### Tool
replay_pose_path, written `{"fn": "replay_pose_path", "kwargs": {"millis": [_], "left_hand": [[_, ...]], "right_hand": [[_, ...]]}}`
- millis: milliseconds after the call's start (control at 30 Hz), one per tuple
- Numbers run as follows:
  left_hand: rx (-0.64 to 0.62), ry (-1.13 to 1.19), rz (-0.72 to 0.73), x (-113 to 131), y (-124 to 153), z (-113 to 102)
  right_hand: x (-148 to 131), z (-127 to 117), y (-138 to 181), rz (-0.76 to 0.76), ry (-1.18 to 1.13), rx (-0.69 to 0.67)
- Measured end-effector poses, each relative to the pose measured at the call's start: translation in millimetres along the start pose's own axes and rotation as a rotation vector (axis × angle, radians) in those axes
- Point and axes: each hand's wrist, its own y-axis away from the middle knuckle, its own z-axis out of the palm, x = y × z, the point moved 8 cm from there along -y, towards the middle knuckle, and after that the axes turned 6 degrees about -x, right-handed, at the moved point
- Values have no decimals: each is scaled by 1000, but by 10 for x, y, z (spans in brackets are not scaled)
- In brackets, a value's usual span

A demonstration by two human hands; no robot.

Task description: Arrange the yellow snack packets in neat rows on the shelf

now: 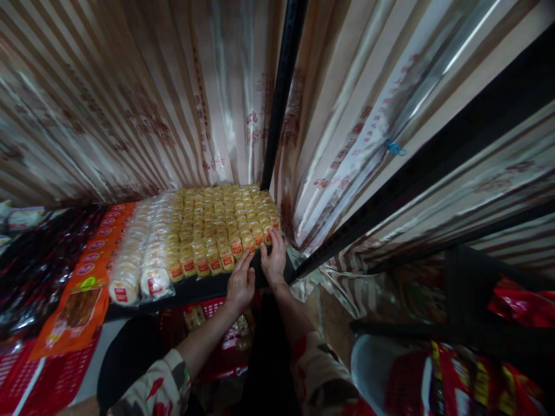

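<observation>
Rows of small yellow packaged snacks [217, 231] in clear wrappers with red labels stand tightly packed on a dark shelf [191, 287]. My left hand [241, 283] rests at the front of these rows, its stretched fingertips against the front packs. Beside it on the right, my right hand [274, 260] has its fingers extended over the packs at the front right corner, thumb apart from them. Neither hand grips a pack that I can make out. Left of the yellow rows lie two rows of round white packaged cakes [156, 283].
Orange snack packets [82, 294] and dark shiny packages [39, 260] fill the left. Red baskets [65, 370] sit below. Printed curtains [130, 104] hang behind a black upright post [281, 92]. Red and yellow packets [481, 375] are at lower right, near a diagonal black rail [390, 190].
</observation>
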Motion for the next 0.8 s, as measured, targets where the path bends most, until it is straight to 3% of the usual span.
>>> {"fn": "replay_pose_path", "kwargs": {"millis": [400, 567, 700, 800], "left_hand": [[12, -18, 17, 126, 55, -79], [10, 19, 40, 70, 283, -143], [-104, 91, 13, -135, 753, -101], [-292, 91, -162, -474, 1184, 31]], "right_hand": [[-89, -160, 9, 0, -10, 63], [-244, -265, 195, 57, -154, 47], [-452, -87, 711, 113, -389, -165], [-623, 191, 1224, 125, -357, -422]]}}
